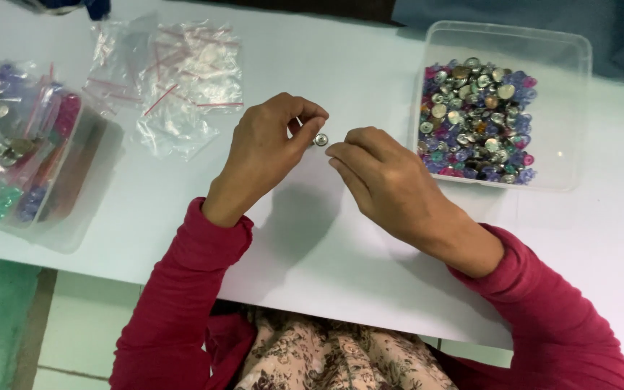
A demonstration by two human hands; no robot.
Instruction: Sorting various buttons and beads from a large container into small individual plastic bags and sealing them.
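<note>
Pinching a small silver button between both hands over a white table.

The left hand had thumb and forefinger clamped on the button; the right hand touched it from the other side, fingers curled together. A clear tub of silver and coloured buttons stood just right of the hands. Empty zip bags lay behind them, and a tray of filled bags sat far left.

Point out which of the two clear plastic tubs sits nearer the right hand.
The square clear tub of loose silver and coloured buttons, just beyond the right hand. The other tub, holding bagged pieces, sits at the table's far left edge.
</note>
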